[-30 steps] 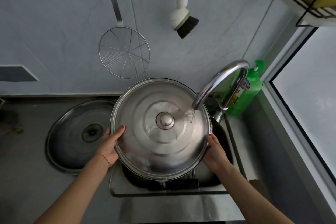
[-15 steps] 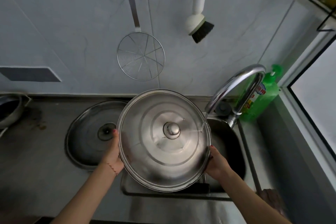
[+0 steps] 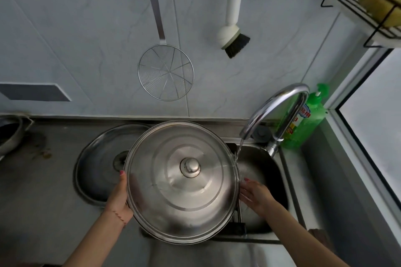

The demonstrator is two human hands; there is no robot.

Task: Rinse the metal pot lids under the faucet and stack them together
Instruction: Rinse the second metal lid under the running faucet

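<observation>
**Q:** Which step does the figure show, and how is it best done?

**A:** The lid (image 3: 183, 182), knob (image 3: 190, 167) up, hangs over the left edge of the sink (image 3: 280, 182), overlapping the second lid (image 3: 97, 167) that lies on the counter (image 3: 32, 201) to the left. Water from the faucet (image 3: 275, 106) falls just past the right rim of the held lid, so the rinse looks finished, or nearly so. A sound next move, as a judgement, is to tip the lid so water drains into the sink, then carry it left and lower it level, centred on the lying lid, so the two nest without sliding.

**Q:** How is the lid held?

**A:** The left hand (image 3: 118, 197) grips the left rim, thumb on top and pointing up along the edge; its other fingers are hidden beneath the metal. The right hand (image 3: 255, 195) lies beside the right rim with fingers fairly straight and spread, fingertips at or just under the edge. Whether it bears any weight cannot be told.

**Q:** What could go wrong?

**A:** The metal is wet and the lid is wide. If one hand alone carries it, the lid may tilt or slip, so support at the opposite rim is advisable until it rests on the other lid.
</observation>
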